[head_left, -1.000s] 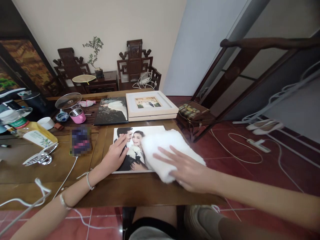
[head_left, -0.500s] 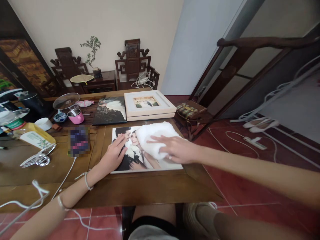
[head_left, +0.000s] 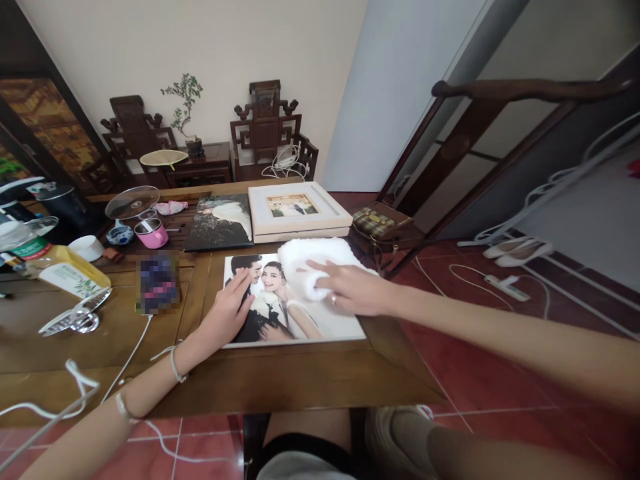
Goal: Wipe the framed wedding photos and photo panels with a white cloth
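Observation:
A large wedding photo print (head_left: 300,320) lies flat near the front edge of the wooden table (head_left: 280,380). My left hand (head_left: 227,310) rests flat on the print's left side, fingers stretched out. My right hand (head_left: 350,288) presses down on a white fluffy cloth (head_left: 313,260) at the print's far right part, fingers laid over the cloth.
Behind the print lie a dark photo print (head_left: 220,221) and a white framed photo box (head_left: 295,210). To the left are a blurred phone (head_left: 159,281) with a white cable, a pink mug (head_left: 153,233), a small fan (head_left: 131,203) and a yellow packet (head_left: 67,270). A small bag (head_left: 383,223) sits on a chair at right.
My right hand has slid the white cloth from the print's near right corner up to its far right part. My left hand has stayed in place.

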`<move>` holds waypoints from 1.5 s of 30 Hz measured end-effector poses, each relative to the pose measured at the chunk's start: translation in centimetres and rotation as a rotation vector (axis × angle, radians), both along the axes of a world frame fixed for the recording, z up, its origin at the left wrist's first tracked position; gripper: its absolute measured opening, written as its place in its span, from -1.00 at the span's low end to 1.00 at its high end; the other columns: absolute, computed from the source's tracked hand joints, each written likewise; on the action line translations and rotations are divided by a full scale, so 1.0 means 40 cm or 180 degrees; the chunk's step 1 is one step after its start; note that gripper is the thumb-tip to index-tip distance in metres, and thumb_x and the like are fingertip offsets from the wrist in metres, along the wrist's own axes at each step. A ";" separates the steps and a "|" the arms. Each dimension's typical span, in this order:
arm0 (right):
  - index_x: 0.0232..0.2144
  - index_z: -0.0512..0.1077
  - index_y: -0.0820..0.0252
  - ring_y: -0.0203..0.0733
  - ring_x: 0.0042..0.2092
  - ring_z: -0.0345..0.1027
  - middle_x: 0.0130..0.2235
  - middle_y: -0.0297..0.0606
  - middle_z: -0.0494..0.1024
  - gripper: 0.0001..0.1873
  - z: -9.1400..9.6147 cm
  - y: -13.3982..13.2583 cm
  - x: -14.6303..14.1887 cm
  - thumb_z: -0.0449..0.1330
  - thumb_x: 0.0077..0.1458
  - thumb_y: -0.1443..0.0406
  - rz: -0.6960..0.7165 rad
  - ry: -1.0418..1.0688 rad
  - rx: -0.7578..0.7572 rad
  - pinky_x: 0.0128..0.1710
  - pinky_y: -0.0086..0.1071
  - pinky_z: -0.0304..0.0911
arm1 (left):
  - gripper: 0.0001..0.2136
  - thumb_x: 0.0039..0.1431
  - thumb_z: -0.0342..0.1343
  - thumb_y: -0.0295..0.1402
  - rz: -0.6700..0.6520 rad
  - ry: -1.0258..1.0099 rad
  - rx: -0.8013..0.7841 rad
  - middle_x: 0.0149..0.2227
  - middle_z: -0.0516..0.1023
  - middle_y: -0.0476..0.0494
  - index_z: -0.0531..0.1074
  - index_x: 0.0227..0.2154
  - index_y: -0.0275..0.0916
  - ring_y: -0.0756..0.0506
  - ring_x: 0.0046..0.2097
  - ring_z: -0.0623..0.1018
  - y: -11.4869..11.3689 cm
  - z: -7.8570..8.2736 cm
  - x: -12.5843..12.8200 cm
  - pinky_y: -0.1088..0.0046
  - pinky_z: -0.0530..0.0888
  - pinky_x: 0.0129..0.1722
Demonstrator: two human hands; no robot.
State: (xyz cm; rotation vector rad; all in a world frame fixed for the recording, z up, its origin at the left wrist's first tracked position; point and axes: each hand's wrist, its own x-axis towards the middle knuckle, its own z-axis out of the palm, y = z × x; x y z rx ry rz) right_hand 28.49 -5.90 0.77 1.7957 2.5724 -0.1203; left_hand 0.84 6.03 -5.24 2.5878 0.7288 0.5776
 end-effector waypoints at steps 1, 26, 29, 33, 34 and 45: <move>-0.28 0.49 0.22 0.18 0.18 0.26 0.25 0.00 0.29 -0.71 -0.016 -0.027 -0.003 0.05 -0.05 0.44 0.0119 0.0049 0.0163 0.04 0.07 0.26 | -0.54 0.37 -0.15 -0.29 0.0008 -0.0008 -0.0007 0.34 0.15 -0.30 0.14 0.28 -0.24 -0.22 0.37 0.11 0.000 -0.001 0.000 0.06 0.16 0.30; -0.38 0.45 0.20 0.09 0.08 0.37 -0.02 0.02 0.54 -0.77 -0.065 -0.011 0.026 -0.01 -0.03 0.40 0.0223 0.0799 0.0444 -0.05 -0.10 0.32 | -0.56 0.38 -0.18 -0.31 -0.0133 0.0124 0.0138 0.32 0.18 -0.37 0.18 0.25 -0.31 -0.23 0.37 0.10 0.009 -0.005 -0.001 0.02 0.18 0.29; -0.37 0.44 0.22 0.05 -0.08 0.43 -0.33 -0.06 0.55 -0.74 -0.033 0.042 0.033 -0.04 0.00 0.42 -0.0193 0.0655 0.0321 -0.15 -0.18 0.32 | -0.56 0.38 -0.19 -0.31 -0.0151 0.0128 0.0126 0.33 0.18 -0.36 0.18 0.25 -0.31 -0.23 0.38 0.10 0.010 -0.005 0.000 0.02 0.18 0.29; -0.31 0.45 0.28 0.05 -0.09 0.44 -0.21 0.05 0.55 -0.72 -0.024 0.059 0.026 -0.04 0.03 0.44 -0.0371 0.0580 0.0285 -0.13 -0.14 0.33 | -0.56 0.38 -0.19 -0.30 -0.0109 0.0127 0.0131 0.33 0.17 -0.33 0.16 0.27 -0.28 -0.23 0.38 0.09 0.011 -0.007 0.002 0.02 0.18 0.29; -0.29 0.46 0.30 0.07 -0.05 0.43 -0.10 0.13 0.53 -0.72 -0.032 0.051 0.023 -0.02 0.03 0.44 -0.0338 0.0588 0.0317 -0.10 -0.10 0.34 | -0.56 0.38 -0.19 -0.30 -0.0107 0.0123 0.0134 0.33 0.16 -0.33 0.15 0.27 -0.27 -0.23 0.38 0.09 0.012 -0.008 0.002 0.03 0.18 0.29; -0.62 0.29 0.19 0.18 0.35 -0.18 0.25 0.05 0.28 -0.74 -0.112 -0.205 -0.028 0.01 0.05 0.47 0.1436 0.0819 0.1424 0.21 0.19 0.11 | -0.56 0.39 -0.20 -0.30 -0.0106 0.0107 0.0148 0.34 0.16 -0.34 0.14 0.28 -0.27 -0.23 0.37 0.10 0.010 -0.009 0.001 0.02 0.19 0.28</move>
